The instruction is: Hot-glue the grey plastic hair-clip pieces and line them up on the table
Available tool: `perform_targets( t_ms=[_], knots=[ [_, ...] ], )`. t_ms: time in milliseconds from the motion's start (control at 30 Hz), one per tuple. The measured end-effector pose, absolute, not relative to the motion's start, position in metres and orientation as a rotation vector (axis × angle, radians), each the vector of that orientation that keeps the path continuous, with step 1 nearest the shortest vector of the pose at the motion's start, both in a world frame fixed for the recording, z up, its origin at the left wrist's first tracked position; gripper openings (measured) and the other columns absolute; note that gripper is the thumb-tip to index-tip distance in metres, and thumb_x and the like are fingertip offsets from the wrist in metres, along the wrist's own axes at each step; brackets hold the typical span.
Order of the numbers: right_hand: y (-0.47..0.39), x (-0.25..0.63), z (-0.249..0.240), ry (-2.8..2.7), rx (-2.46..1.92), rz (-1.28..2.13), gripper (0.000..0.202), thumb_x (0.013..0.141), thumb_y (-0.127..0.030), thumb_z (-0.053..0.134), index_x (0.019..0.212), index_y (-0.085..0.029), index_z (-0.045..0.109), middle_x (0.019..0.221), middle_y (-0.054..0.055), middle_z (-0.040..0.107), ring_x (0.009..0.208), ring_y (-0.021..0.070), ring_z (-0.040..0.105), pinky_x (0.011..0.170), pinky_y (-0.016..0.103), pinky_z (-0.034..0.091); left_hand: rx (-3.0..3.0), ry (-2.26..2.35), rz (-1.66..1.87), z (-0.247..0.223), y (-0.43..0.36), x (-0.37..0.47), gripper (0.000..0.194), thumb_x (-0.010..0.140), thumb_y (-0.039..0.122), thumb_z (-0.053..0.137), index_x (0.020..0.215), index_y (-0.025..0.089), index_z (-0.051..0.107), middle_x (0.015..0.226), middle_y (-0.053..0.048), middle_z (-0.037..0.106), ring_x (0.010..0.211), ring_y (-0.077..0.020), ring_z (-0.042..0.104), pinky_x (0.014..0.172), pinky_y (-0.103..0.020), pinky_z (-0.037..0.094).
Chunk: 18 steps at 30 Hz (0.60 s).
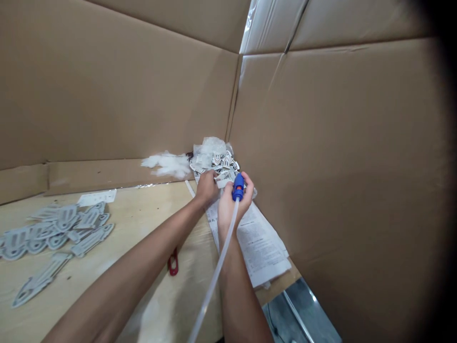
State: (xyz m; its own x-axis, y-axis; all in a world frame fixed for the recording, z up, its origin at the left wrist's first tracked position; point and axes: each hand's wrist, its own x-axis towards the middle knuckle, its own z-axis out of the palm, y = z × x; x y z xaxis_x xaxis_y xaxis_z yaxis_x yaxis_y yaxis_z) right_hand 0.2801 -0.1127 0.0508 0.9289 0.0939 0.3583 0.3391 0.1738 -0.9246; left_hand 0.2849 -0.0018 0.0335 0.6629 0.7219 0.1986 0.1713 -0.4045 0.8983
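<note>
My right hand (233, 202) grips a blue nozzle (238, 187) with an orange band; a clear hose (214, 278) runs from it down along my forearm. My left hand (207, 186) reaches into a heap of small white and dark parts (223, 164) in the far corner and is closed on pieces at the heap's edge. Crumpled clear plastic (210, 146) sits behind the heap. Both hands are close together over printed paper sheets (259, 245).
Cardboard walls (339, 157) enclose the wooden table (143, 209) at the back and right. Several grey flat moulded pieces (53, 231) lie at the left. White fluff (167, 164) lies by the back wall. A red handle (173, 263) shows under my left forearm.
</note>
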Motion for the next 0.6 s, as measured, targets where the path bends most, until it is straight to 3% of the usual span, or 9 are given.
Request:
perform_targets(
  t_ms=[67,167,300,400,500,600],
  knots=[
    [-0.112,0.279,0.051,-0.367,-1.364,-0.120,0.052,0.088,-0.032,0.059,0.139,-0.021,0.056,0.140,0.014,0.062,0.119,0.0240,0.067,0.108,0.041,0.054,1.802,0.721,0.736,0.037,-0.003,0.266,0.022,0.081,0.026,0.064,0.089,0.019,0.044,0.081,-0.001,0.059,0.083,-0.0143,0.065,0.080,-0.027,0.052],
    [-0.110,0.271,0.052,-0.414,-1.333,0.074,0.056,0.089,-0.036,0.062,0.143,-0.024,0.054,0.129,0.012,0.066,0.096,0.0197,0.069,0.083,0.033,0.060,1.629,0.712,0.689,0.044,0.000,0.224,0.022,0.083,0.025,0.056,0.087,0.021,0.035,0.073,0.004,0.054,0.068,-0.0113,0.065,0.067,-0.022,0.051],
    [-0.107,0.247,0.055,-0.566,-1.248,0.405,0.058,0.086,-0.036,0.069,0.142,-0.029,0.056,0.096,0.002,0.066,0.064,0.0118,0.056,0.052,0.022,0.044,1.506,0.740,0.676,0.045,0.004,0.152,0.027,0.065,0.015,0.063,0.076,0.018,0.039,0.065,0.006,0.051,0.057,-0.0035,0.052,0.057,-0.014,0.040],
    [-0.108,0.227,0.056,-0.700,-1.161,0.641,0.057,0.083,-0.035,0.074,0.138,-0.030,0.059,0.085,-0.003,0.061,0.058,0.0099,0.050,0.046,0.019,0.036,1.442,0.857,0.648,0.039,-0.002,0.100,0.024,0.062,0.019,0.070,0.078,0.016,0.054,0.067,0.004,0.057,0.056,-0.0037,0.050,0.053,-0.015,0.037],
    [-0.110,0.208,0.055,-0.770,-1.144,0.763,0.055,0.084,-0.037,0.077,0.136,-0.031,0.060,0.083,-0.004,0.060,0.056,0.0085,0.047,0.044,0.019,0.035,1.386,1.024,0.739,0.035,-0.014,0.060,0.040,0.063,0.027,0.079,0.099,0.016,0.065,0.070,0.003,0.061,0.053,-0.0032,0.046,0.049,-0.015,0.033],
    [-0.111,0.193,0.051,-0.830,-1.196,0.742,0.049,0.087,-0.035,0.077,0.134,-0.030,0.063,0.088,-0.002,0.061,0.054,0.0074,0.045,0.046,0.020,0.040,1.284,1.044,0.886,0.036,-0.028,0.040,0.048,0.061,0.030,0.086,0.103,0.014,0.068,0.100,-0.005,0.070,0.068,-0.0047,0.062,0.061,-0.016,0.048]
  ],
)
